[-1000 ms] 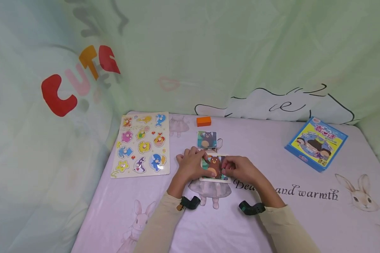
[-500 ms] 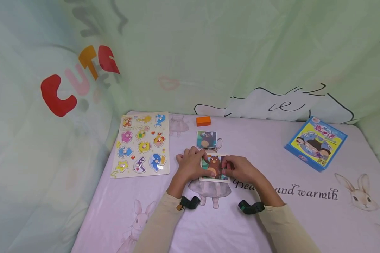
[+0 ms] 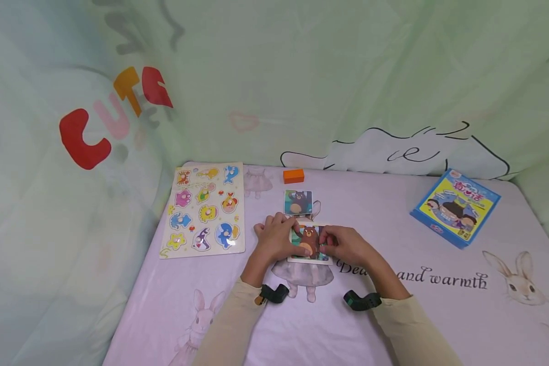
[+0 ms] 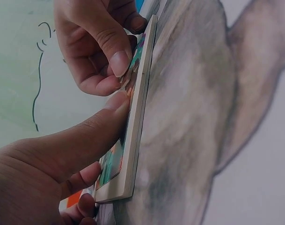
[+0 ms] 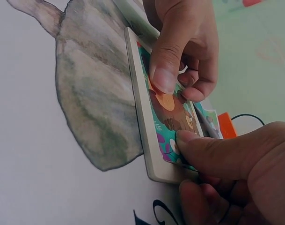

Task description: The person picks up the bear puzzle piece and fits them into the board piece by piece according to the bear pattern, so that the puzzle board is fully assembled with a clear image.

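A square bear picture puzzle in a pale wooden frame point(image 3: 311, 262) lies on the cloth in front of the person. The left hand point(image 3: 276, 238) grips it from the left, its thumb on the bear's belly point(image 5: 165, 101) and its fingers bent at the frame's edge. At the right side, the right hand point(image 3: 347, 243) pinches the edge of a puzzle piece point(image 4: 127, 78) with thumb and fingertips. The piece is mostly hidden by the fingers. Just beyond the frame lies a square bear picture card point(image 3: 298, 202).
An orange block point(image 3: 294, 176) sits behind the card. At left lies a peg board point(image 3: 240, 203) with sea animal pieces. A blue and yellow game box point(image 3: 456, 208) stands at right. Patterned cloth point(image 3: 302, 330) covers the table, and green curtains point(image 3: 347, 76) hang behind.
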A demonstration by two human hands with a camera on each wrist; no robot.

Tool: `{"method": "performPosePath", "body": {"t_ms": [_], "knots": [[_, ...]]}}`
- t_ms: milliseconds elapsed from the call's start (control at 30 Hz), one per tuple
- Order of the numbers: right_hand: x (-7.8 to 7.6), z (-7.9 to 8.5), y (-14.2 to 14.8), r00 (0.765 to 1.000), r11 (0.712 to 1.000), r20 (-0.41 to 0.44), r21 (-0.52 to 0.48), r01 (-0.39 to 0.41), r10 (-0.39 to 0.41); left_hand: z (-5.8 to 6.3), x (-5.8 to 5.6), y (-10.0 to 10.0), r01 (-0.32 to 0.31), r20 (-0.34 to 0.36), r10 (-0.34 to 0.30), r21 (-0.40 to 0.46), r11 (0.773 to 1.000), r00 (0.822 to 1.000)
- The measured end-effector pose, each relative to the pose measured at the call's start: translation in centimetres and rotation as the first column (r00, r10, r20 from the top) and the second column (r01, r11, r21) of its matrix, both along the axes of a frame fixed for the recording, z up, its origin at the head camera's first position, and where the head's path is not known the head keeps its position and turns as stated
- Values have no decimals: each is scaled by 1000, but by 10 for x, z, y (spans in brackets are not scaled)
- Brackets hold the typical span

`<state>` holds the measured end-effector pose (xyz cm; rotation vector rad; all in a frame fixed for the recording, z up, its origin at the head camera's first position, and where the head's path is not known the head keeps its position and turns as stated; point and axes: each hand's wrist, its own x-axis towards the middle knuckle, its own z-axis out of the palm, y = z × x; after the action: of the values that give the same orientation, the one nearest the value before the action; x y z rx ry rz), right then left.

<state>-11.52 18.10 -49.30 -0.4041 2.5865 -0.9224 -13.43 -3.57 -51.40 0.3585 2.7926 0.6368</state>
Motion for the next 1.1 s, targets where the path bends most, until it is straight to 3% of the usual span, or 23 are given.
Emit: {"method": "performPosePath", "body": {"t_ms": [1100], "knots": [[2, -4, 1, 1000, 1000, -6, -27, 15, -15, -1, 0, -2, 22, -9, -22, 32, 999, 1000]]}}
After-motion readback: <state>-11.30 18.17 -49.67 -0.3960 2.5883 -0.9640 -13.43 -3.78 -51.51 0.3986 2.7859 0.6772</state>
